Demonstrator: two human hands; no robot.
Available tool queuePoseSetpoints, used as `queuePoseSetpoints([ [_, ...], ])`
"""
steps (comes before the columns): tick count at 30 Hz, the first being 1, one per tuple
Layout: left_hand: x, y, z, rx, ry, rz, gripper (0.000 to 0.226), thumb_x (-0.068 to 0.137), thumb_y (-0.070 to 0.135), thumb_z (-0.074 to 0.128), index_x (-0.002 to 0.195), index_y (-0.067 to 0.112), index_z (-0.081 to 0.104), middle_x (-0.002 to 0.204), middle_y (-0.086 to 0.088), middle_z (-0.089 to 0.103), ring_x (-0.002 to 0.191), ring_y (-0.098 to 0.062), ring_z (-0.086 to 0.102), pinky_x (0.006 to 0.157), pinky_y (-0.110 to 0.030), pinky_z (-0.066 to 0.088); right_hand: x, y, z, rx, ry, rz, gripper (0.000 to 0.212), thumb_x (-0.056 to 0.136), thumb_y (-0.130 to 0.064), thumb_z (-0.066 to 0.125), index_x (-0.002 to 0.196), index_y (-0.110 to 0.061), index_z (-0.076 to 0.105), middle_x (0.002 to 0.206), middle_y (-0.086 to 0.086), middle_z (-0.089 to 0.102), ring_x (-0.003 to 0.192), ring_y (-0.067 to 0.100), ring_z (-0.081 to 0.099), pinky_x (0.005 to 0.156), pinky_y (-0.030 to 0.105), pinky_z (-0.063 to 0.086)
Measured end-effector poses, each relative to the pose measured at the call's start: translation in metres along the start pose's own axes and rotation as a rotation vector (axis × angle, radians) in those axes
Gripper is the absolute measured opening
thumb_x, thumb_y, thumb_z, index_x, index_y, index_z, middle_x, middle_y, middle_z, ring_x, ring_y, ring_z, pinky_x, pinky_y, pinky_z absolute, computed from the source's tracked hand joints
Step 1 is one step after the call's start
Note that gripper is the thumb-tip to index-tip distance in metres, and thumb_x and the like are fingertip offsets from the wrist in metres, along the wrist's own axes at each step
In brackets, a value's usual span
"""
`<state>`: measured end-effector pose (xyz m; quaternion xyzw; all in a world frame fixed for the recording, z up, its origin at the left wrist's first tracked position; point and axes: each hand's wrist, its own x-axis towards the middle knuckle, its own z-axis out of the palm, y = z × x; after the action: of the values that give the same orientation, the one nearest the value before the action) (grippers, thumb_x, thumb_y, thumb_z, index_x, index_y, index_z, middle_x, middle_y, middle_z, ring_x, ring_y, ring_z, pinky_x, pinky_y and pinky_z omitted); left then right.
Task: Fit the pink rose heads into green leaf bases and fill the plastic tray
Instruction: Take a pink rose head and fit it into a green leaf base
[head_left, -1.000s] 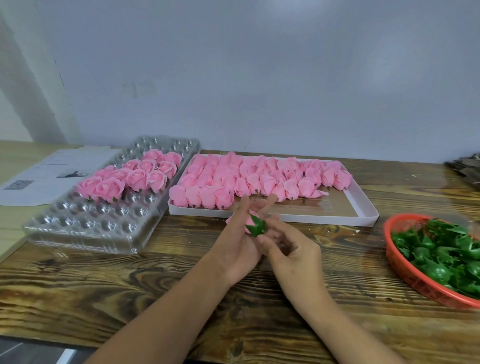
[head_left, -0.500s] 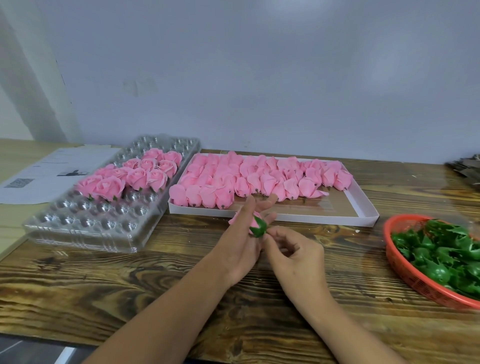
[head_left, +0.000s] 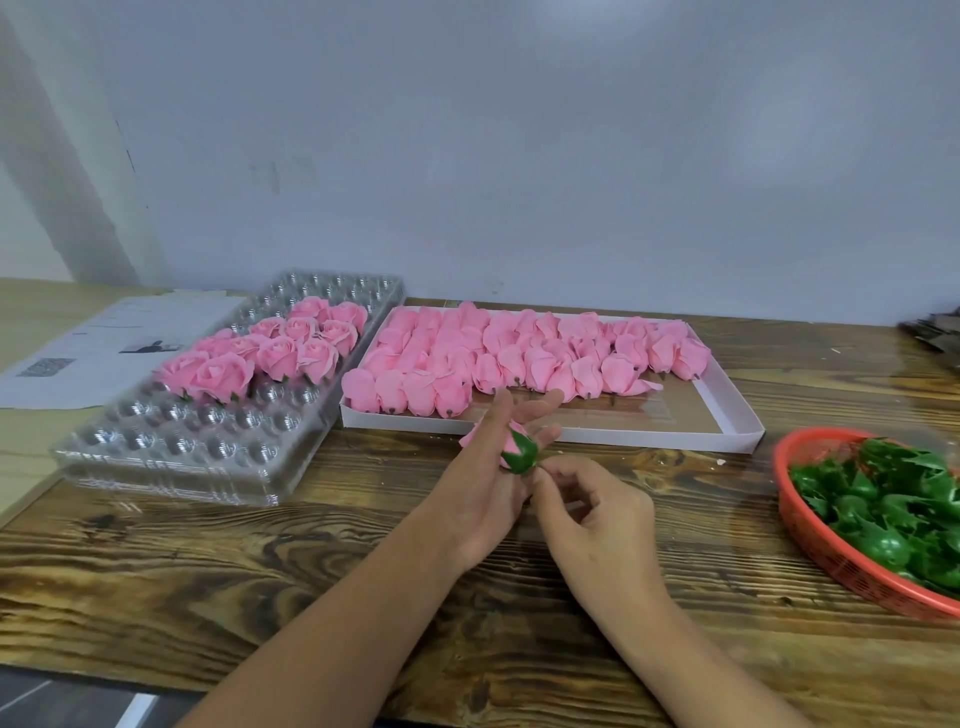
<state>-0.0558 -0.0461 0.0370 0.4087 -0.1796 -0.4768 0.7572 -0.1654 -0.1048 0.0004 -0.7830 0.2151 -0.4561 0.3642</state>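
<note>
My left hand (head_left: 480, 491) holds a pink rose head fitted in a green leaf base (head_left: 519, 453) over the table's middle, fingers partly stretched out. My right hand (head_left: 597, 512) sits just right of it, fingers curled, its fingertips at the green base. The clear plastic tray (head_left: 171, 457) lies at the left with several finished roses (head_left: 270, 353) in its far cells. A white box (head_left: 727, 431) behind my hands holds several loose rose heads (head_left: 519, 358). A red basket (head_left: 831, 551) at the right holds green leaf bases (head_left: 893, 499).
The table (head_left: 260, 571) is dark wood grain. Printed paper sheets (head_left: 104, 348) lie at the far left behind the tray. A dark object (head_left: 935, 332) sits at the far right edge. A grey wall stands behind the table.
My right hand has drawn back slightly from the rose and now touches only the green base. The rose in my left hand has turned a little, showing more of the base.
</note>
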Motion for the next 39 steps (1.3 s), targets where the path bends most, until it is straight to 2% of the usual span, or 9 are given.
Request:
queuePoseSetpoints([
  [7,-0.003,-0.003,0.003,0.053,-0.034,0.015,0.037,0.092,0.057,0.054,0.081,0.029,0.076,0.137,0.009,0.066,0.135,-0.016,0.052,0.107,-0.038,0.045,0.000,0.001,0.000,-0.004,0.001,0.003,0.009,0.082,-0.031,0.061,0.082,-0.032,0.070,0.075,-0.019,0.069,0.064,0.005,0.066,0.058,0.020,0.051],
  [11,-0.002,-0.006,0.003,0.144,-0.045,-0.006,0.037,0.104,0.047,0.048,0.086,0.030,0.075,0.138,0.015,0.064,0.132,-0.009,0.056,0.105,-0.033,0.046,0.005,0.007,-0.003,-0.055,-0.084,0.011,0.018,0.085,-0.023,0.059,0.073,-0.019,0.070,0.062,-0.005,0.066,0.057,0.013,0.062,0.057,0.036,0.051],
  [16,-0.002,-0.004,0.002,0.113,-0.043,0.024,0.040,0.095,0.060,0.047,0.085,0.033,0.075,0.140,0.016,0.062,0.135,-0.011,0.053,0.100,-0.031,0.046,0.003,0.004,-0.005,-0.120,-0.106,-0.038,0.035,0.088,-0.039,0.049,0.074,-0.015,0.071,0.061,-0.004,0.065,0.056,0.013,0.060,0.056,0.038,0.049],
  [19,-0.001,-0.004,0.000,0.138,-0.053,0.029,0.039,0.092,0.062,0.050,0.086,0.033,0.076,0.139,0.015,0.064,0.134,-0.011,0.054,0.108,-0.036,0.042,0.002,0.002,-0.005,-0.167,-0.133,-0.056,0.035,0.089,-0.039,0.045,0.071,-0.018,0.066,0.057,-0.006,0.059,0.053,0.013,0.054,0.052,0.039,0.047],
  [22,0.000,-0.004,-0.001,0.148,-0.051,0.025,0.044,0.090,0.063,0.049,0.095,0.031,0.078,0.137,0.008,0.066,0.129,-0.012,0.059,0.110,-0.037,0.042,0.004,0.002,-0.008,-0.163,-0.164,-0.083,0.032,0.092,-0.032,0.048,0.066,-0.017,0.060,0.055,-0.009,0.052,0.052,0.011,0.049,0.052,0.040,0.046],
  [26,0.001,-0.002,-0.001,0.142,-0.056,0.039,0.054,0.085,0.064,0.057,0.113,0.020,0.072,0.132,-0.001,0.069,0.119,-0.013,0.065,0.101,-0.032,0.050,0.007,0.004,-0.012,-0.152,-0.160,-0.095,0.031,0.093,-0.025,0.051,0.063,-0.019,0.055,0.055,-0.010,0.048,0.053,0.009,0.047,0.052,0.037,0.042],
  [29,0.001,0.001,-0.004,0.136,-0.068,0.060,0.046,0.075,0.061,0.068,0.097,0.024,0.081,0.121,0.001,0.074,0.111,-0.012,0.067,0.090,-0.032,0.055,0.009,0.004,-0.015,-0.122,-0.171,-0.087,0.031,0.093,-0.025,0.051,0.062,-0.020,0.053,0.054,-0.009,0.049,0.052,0.011,0.047,0.052,0.036,0.041],
  [32,0.000,0.000,-0.005,0.170,-0.069,0.058,0.034,0.082,0.056,0.065,0.083,0.025,0.080,0.111,-0.001,0.075,0.103,-0.013,0.067,0.079,-0.029,0.057,0.008,0.005,-0.016,-0.101,-0.199,-0.076,0.033,0.093,-0.029,0.048,0.062,-0.019,0.054,0.054,-0.005,0.050,0.052,0.012,0.046,0.051,0.037,0.041],
  [39,-0.003,-0.001,0.000,0.236,-0.086,0.035,0.036,0.093,0.054,0.057,0.091,0.028,0.082,0.125,-0.001,0.073,0.109,-0.012,0.067,0.093,-0.033,0.052,0.007,0.009,-0.016,-0.161,-0.242,-0.030,0.030,0.091,-0.034,0.047,0.068,-0.019,0.060,0.054,-0.007,0.054,0.051,0.013,0.051,0.052,0.041,0.045],
])
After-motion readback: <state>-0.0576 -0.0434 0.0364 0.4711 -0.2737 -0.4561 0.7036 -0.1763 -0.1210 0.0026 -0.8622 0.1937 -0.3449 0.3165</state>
